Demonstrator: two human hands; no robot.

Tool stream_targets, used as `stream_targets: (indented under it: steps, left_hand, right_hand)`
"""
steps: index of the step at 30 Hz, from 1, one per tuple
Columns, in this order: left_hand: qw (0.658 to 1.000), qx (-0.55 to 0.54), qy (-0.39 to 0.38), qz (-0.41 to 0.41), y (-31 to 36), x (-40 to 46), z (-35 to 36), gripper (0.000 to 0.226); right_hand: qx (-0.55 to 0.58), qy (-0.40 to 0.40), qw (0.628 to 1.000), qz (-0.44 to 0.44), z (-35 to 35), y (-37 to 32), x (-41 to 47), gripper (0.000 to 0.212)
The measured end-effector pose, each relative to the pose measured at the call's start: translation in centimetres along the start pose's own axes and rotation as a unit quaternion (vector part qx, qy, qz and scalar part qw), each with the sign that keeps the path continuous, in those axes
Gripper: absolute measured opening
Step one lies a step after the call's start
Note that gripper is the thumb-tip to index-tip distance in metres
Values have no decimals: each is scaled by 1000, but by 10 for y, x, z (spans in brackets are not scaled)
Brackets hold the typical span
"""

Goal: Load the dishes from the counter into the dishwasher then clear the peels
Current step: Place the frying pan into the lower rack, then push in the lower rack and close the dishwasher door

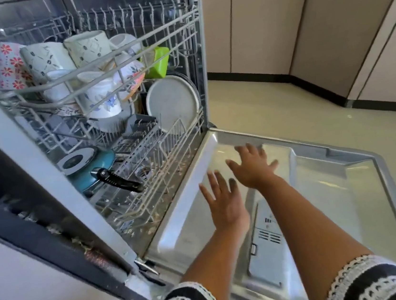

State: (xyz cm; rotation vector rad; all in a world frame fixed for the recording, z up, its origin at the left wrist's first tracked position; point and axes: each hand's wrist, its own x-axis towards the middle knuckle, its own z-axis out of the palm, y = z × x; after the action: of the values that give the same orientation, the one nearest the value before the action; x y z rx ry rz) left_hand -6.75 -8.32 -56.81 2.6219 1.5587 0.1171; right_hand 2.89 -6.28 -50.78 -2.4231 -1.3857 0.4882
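Over the lowered stainless-steel dishwasher door (321, 184) both of the person's bare arms reach forward from black sleeves trimmed with white lace (372, 280). Her left hand (223, 201) hovers with its fingers straight and spread, the grip wide and holding nothing; I cannot tell whether it touches the metal. Her right hand (253, 165) is further out, just beyond the left, fingers likewise splayed, the grip wide and bare, near the far rim of the door.

To the left stands the open dishwasher with both wire racks loaded. On the grey wire upper rack (111, 65) sit a white mug with red flowers (10, 65), two tall white cups with a dark speckled pattern (65, 54), a white cup with blue flowers (103, 99), a floral bowl (131, 79) and a lime-green plastic container (157, 61), packed close together. On the grey wire lower rack (153, 162) a round white plate (171, 103) stands on edge at the right, a grey cutlery basket (139, 129) sits just left of it, and a teal frying pan with a black handle (95, 172) lies tilted at the front left, its handle pointing toward the door. Pale scraps (150, 220) lie scattered on the tub floor beneath that rack.

Beyond the door lies a pale floor (273, 105), edged by beige cabinet doors with a black plinth (326, 22)
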Motion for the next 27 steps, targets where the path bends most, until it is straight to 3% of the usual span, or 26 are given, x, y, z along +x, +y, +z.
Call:
stream_targets:
  steps: [4,12,15,17,20,21,25,27]
  left_hand:
    - [994,-27,-40,97,56,-12,18,72]
    - [962,-74,-154,212,164,-48,39,70]
    - [944,-106,-198,242,194,-69,45,75]
    - [930,-120,-233,258,211,-81,51,85]
    - [907,-137,-272,291,232,-92,58,139]
    - [905,-131,-275,296,239,-95,60,148]
    - [896,-119,-300,306,259,-107,68,156]
    - [896,-125,-313,290,267,-113,72,139]
  right_hand:
    - [-104,-31,988,108,-21,82,-11,67]
    - [-109,-27,962,249,-66,214,-66,70]
    - [-54,-46,946,315,-66,264,-95,80]
    - [1,-73,931,357,-67,293,-116,90]
    - [48,-114,912,391,-69,320,-141,93]
    - [53,-121,909,396,-68,327,-146,92]
    - [57,-155,899,405,-66,335,-154,86]
    - [55,-172,896,406,-65,332,-152,77]
